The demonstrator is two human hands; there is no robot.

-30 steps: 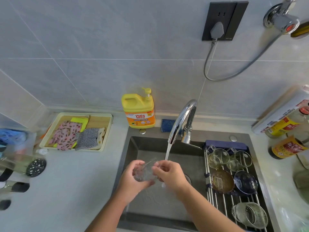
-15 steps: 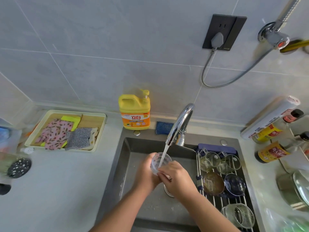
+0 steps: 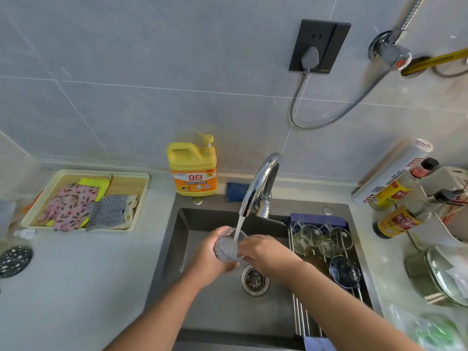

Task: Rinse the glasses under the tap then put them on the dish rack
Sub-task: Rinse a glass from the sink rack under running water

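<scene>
A clear glass [image 3: 229,245] stands upright over the sink, mouth up, and the stream from the chrome tap [image 3: 258,183] falls into it. My left hand [image 3: 209,254] wraps around its left side. My right hand [image 3: 263,252] holds its right side, fingers at the rim. The dish rack [image 3: 301,315] spans the right part of the sink [image 3: 177,249]. On it lie two clear mugs [image 3: 310,238] at the back and a dark glass [image 3: 344,272] in front of them; my right forearm hides part of the rack.
The drain strainer [image 3: 254,279] sits below the hands. A yellow detergent bottle [image 3: 193,168] and a blue sponge [image 3: 236,191] stand behind the sink. A tray of cloths [image 3: 83,201] lies at the left. Sauce bottles [image 3: 397,219] and a glass lid [image 3: 445,277] crowd the right counter.
The glass has turned from tilted between the hands to upright under the stream, and water now fills it. The view has shifted, so the scene sits further left in frame.
</scene>
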